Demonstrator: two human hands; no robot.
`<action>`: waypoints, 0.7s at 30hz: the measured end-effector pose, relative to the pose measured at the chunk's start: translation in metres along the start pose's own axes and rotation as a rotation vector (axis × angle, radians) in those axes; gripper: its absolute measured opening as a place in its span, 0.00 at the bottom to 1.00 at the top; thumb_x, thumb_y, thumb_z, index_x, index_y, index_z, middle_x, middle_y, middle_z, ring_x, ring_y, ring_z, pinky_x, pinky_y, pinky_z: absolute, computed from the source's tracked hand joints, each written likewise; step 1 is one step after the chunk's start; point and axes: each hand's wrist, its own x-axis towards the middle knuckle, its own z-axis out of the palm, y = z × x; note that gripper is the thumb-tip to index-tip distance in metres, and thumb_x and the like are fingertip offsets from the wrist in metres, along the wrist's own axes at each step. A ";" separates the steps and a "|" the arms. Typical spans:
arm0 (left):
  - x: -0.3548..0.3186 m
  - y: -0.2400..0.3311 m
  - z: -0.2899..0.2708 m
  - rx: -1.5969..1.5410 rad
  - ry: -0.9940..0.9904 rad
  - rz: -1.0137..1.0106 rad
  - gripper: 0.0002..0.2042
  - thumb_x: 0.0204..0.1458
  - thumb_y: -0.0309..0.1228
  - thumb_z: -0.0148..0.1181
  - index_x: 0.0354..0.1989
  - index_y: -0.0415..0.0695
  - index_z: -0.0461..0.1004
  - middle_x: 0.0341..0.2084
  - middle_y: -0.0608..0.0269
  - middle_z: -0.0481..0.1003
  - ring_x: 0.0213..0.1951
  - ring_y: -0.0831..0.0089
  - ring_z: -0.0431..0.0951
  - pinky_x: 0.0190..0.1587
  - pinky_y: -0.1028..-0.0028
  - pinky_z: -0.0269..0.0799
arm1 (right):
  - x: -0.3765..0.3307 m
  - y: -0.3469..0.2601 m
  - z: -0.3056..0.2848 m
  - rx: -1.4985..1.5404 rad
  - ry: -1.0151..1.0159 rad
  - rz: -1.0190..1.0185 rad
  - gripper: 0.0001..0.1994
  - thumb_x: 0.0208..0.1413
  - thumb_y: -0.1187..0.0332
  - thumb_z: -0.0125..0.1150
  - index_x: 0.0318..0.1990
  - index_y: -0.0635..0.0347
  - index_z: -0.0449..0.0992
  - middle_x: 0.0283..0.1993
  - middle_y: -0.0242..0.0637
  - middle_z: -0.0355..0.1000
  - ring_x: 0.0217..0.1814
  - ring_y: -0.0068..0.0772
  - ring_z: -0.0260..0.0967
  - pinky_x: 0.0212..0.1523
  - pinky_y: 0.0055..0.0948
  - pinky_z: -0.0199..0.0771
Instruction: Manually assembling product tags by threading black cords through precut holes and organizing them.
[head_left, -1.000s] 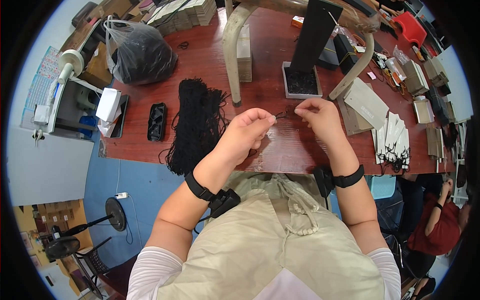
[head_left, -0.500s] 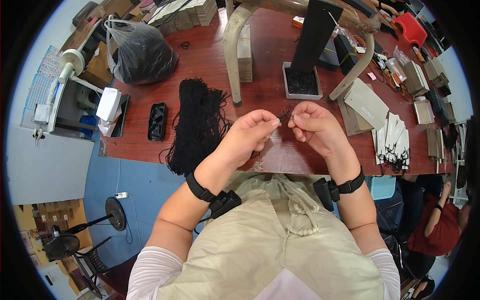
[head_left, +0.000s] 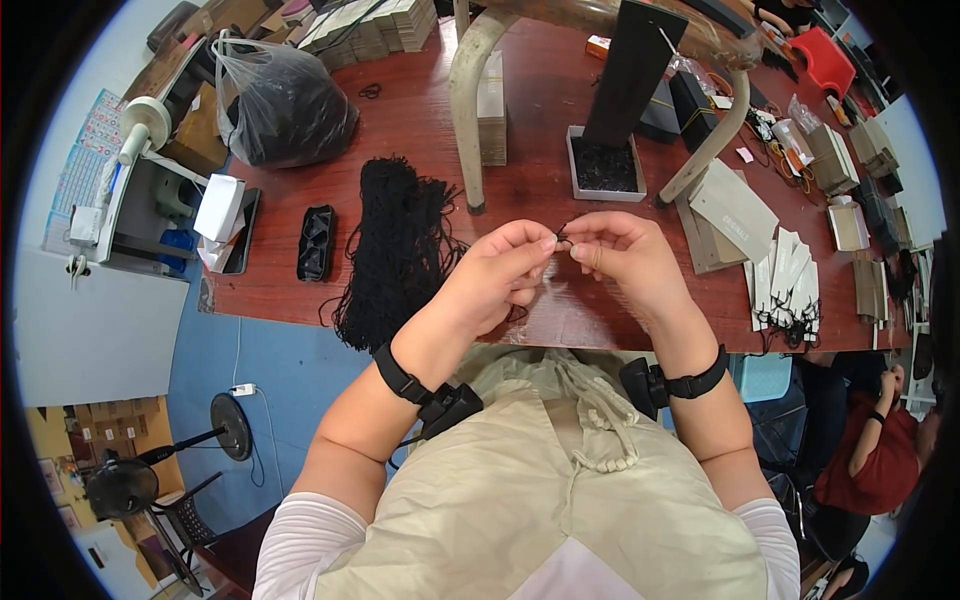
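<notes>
A thin black cord (head_left: 563, 236) runs between my fingertips above the table's near edge. My left hand (head_left: 502, 270) pinches it between thumb and forefinger, the other fingers curled. From the other side my right hand (head_left: 622, 252) grips the same cord with its thumb and forefinger, almost touching the left. A large bundle of black cords (head_left: 393, 250) lies left of my left hand. Beyond my right hand stands a small white box (head_left: 610, 193) with tiny black pieces inside. To the right lie several pale tags with black strings (head_left: 784, 280).
A metal stool frame (head_left: 466, 110) straddles the table's middle, a dark upright board (head_left: 630, 75) leaning by it. At left are a plastic bag of black material (head_left: 285, 110) and a black tray (head_left: 315, 243). Grey cards (head_left: 735, 210) lie at right. Another person (head_left: 870, 445) sits lower right.
My right hand has moved left, its fingertips now meeting those of my left hand at the cord. The left hand has hardly moved.
</notes>
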 end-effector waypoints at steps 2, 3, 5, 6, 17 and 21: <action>0.001 0.000 0.000 -0.012 -0.014 0.001 0.02 0.58 0.31 0.53 0.35 0.49 0.70 0.19 0.77 0.62 0.19 0.89 0.54 0.20 0.86 0.45 | 0.000 0.000 -0.001 -0.019 0.025 -0.001 0.11 0.49 0.75 0.64 0.41 0.65 0.77 0.30 0.30 0.74 0.28 0.16 0.67 0.26 0.16 0.68; 0.001 0.000 0.001 -0.014 -0.022 0.001 0.02 0.58 0.31 0.52 0.36 0.49 0.70 0.19 0.77 0.62 0.19 0.89 0.54 0.20 0.86 0.45 | 0.000 0.000 -0.001 -0.019 0.025 -0.001 0.11 0.49 0.75 0.64 0.41 0.65 0.77 0.30 0.30 0.74 0.28 0.16 0.67 0.26 0.16 0.68; 0.001 0.000 0.003 -0.017 -0.029 0.001 0.02 0.58 0.31 0.52 0.36 0.49 0.70 0.19 0.77 0.62 0.19 0.89 0.54 0.20 0.86 0.45 | 0.000 0.002 -0.002 -0.103 0.035 -0.029 0.11 0.48 0.75 0.64 0.41 0.64 0.79 0.32 0.30 0.74 0.29 0.15 0.67 0.23 0.16 0.67; 0.001 0.001 0.004 -0.017 -0.021 -0.003 0.02 0.59 0.31 0.52 0.36 0.49 0.70 0.20 0.77 0.62 0.19 0.89 0.53 0.20 0.86 0.45 | 0.000 0.005 -0.002 -0.103 0.034 -0.029 0.11 0.48 0.75 0.64 0.41 0.64 0.79 0.32 0.30 0.74 0.29 0.15 0.67 0.23 0.16 0.67; -0.001 0.000 0.002 -0.023 -0.055 -0.001 0.02 0.58 0.31 0.52 0.36 0.50 0.70 0.20 0.77 0.62 0.20 0.89 0.53 0.20 0.86 0.45 | 0.003 0.008 -0.001 -0.149 -0.025 -0.214 0.11 0.51 0.74 0.62 0.43 0.66 0.78 0.41 0.36 0.75 0.42 0.22 0.72 0.39 0.21 0.71; -0.003 0.001 0.004 0.031 -0.036 0.008 0.01 0.58 0.30 0.53 0.35 0.50 0.70 0.20 0.78 0.62 0.20 0.89 0.53 0.20 0.85 0.44 | 0.001 -0.002 0.003 -0.098 -0.049 -0.095 0.10 0.51 0.76 0.61 0.41 0.66 0.79 0.41 0.37 0.75 0.43 0.23 0.71 0.45 0.23 0.70</action>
